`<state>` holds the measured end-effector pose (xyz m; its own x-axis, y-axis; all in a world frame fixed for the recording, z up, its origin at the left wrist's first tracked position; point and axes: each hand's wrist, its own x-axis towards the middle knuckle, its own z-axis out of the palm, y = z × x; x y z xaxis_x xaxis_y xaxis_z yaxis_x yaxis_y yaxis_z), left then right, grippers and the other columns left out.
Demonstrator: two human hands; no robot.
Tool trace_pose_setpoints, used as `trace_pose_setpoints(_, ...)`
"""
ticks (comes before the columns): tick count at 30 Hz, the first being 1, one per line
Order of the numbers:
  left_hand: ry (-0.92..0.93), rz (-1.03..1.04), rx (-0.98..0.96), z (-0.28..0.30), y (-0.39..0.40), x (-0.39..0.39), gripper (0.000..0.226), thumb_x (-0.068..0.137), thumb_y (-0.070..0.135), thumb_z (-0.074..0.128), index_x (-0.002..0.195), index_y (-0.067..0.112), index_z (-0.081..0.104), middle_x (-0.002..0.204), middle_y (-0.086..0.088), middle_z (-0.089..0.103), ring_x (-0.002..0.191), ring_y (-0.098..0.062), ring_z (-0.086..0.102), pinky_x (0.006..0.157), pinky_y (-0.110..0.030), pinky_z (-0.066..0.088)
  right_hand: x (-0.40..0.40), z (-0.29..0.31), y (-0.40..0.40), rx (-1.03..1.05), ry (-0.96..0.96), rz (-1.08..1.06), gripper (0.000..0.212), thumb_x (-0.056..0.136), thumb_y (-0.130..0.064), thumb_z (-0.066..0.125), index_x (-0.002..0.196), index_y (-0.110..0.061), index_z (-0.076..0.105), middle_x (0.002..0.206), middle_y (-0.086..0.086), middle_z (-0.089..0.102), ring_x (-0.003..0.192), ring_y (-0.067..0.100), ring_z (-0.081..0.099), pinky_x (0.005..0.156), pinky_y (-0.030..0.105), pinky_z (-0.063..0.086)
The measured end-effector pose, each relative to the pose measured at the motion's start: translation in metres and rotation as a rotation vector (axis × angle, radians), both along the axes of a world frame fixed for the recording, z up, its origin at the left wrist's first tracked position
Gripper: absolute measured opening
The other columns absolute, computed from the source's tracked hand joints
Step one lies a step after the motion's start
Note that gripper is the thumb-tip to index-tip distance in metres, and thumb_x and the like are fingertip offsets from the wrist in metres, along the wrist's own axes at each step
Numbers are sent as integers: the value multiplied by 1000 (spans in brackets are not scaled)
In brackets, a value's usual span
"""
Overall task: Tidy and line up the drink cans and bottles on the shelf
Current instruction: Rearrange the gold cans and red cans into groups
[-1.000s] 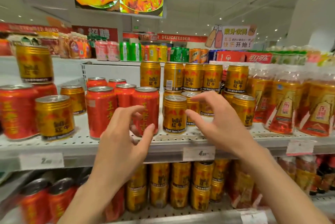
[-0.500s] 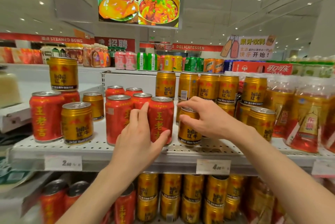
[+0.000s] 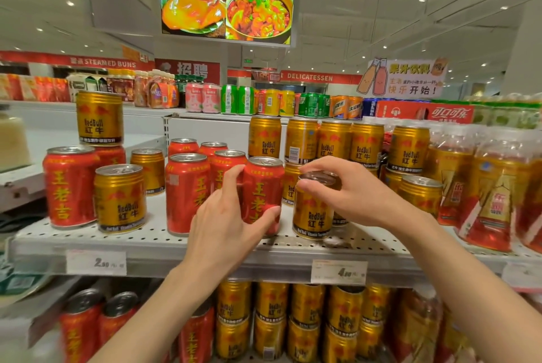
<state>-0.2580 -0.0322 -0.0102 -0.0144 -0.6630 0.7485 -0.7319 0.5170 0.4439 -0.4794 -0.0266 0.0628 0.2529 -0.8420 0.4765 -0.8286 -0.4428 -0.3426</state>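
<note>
On the white perforated shelf (image 3: pixel 152 241) stand red herbal-tea cans and gold Red Bull cans, mixed together. My left hand (image 3: pixel 225 224) grips a red can (image 3: pixel 264 186) at the shelf's front, thumb on its right side, fingers on its left. My right hand (image 3: pixel 352 195) grips the top rim of a gold can (image 3: pixel 312 216) just right of it. Another red can (image 3: pixel 186 192) stands left of my left hand. A gold can (image 3: pixel 120 198) and a red can (image 3: pixel 69 185) stand further left. A row of stacked gold cans (image 3: pixel 334 142) fills the back.
Plastic-wrapped bottles (image 3: pixel 487 186) crowd the shelf's right end. One gold can (image 3: pixel 99 117) sits on top of a red can at the left. The lower shelf holds more gold cans (image 3: pixel 305 318) and red cans (image 3: pixel 82 330). Price tags (image 3: pixel 338 271) hang on the shelf edge.
Both hands reached forward from open in front of the shelf and closed, the left around the red can, the right onto the gold can's top. The view rose and moved closer.
</note>
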Motion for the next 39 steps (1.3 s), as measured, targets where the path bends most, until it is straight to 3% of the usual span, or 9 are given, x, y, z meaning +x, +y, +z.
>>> trace_pose_setpoints(3,44,-35,0,1,4,4,83,77,65,70,141,34,29,107,13,65,95,-15,67,83,-35,54,0,6,2,-20,-57,29,43,94,-53,57,131,-32,62,128,-19,63,116,-3,56,96,22,47)
trace_pose_setpoints(5,47,-65,-13,3,9,6,82,76,62,73,141,36,31,104,20,57,94,-8,64,84,-30,54,4,10,3,-25,-89,72,43,94,-54,57,130,-32,62,125,-20,65,115,-6,58,100,27,51)
trace_pose_setpoints(8,9,-105,-39,9,17,12,83,75,62,74,141,39,31,99,31,50,91,-2,62,82,-26,55,17,17,6,-6,-111,164,50,89,-61,56,129,-33,62,123,-21,65,112,-6,60,97,30,55)
trace_pose_setpoints(13,-55,-153,-43,16,31,27,82,73,65,72,140,44,29,100,30,54,90,9,60,76,-18,56,42,28,15,31,-89,263,68,74,-73,52,131,-36,60,122,-17,65,103,-1,65,85,29,61)
trace_pose_setpoints(21,-49,-254,-42,15,38,71,79,74,61,73,141,44,33,105,18,66,89,0,67,77,-29,58,81,34,26,88,-37,276,71,67,-79,59,127,-40,61,120,-16,65,105,3,65,83,33,62)
trace_pose_setpoints(25,-86,-335,-55,14,34,106,81,74,65,70,143,42,34,106,18,67,89,-2,67,74,-31,58,112,36,34,111,-23,230,66,69,-74,64,127,-41,60,121,-15,65,109,2,63,84,33,62)
trace_pose_setpoints(31,-163,-394,-108,21,21,163,86,77,68,68,150,39,32,116,16,66,96,-2,65,77,-28,57,166,40,41,73,-108,184,52,71,-62,71,117,-37,68,105,-12,72,93,8,70,78,35,62)
trace_pose_setpoints(34,-236,-384,-127,28,17,186,88,79,70,64,153,34,33,123,13,66,101,-2,64,84,-28,56,183,43,41,65,-124,146,51,69,-66,70,113,-40,68,104,-10,73,92,12,70,79,37,61)
trace_pose_setpoints(39,-435,-318,-194,38,8,226,65,88,62,57,140,22,50,126,6,61,116,-9,57,94,-30,53,190,46,42,33,-55,55,50,70,-67,67,114,-42,67,106,-14,71,98,2,66,77,23,57)
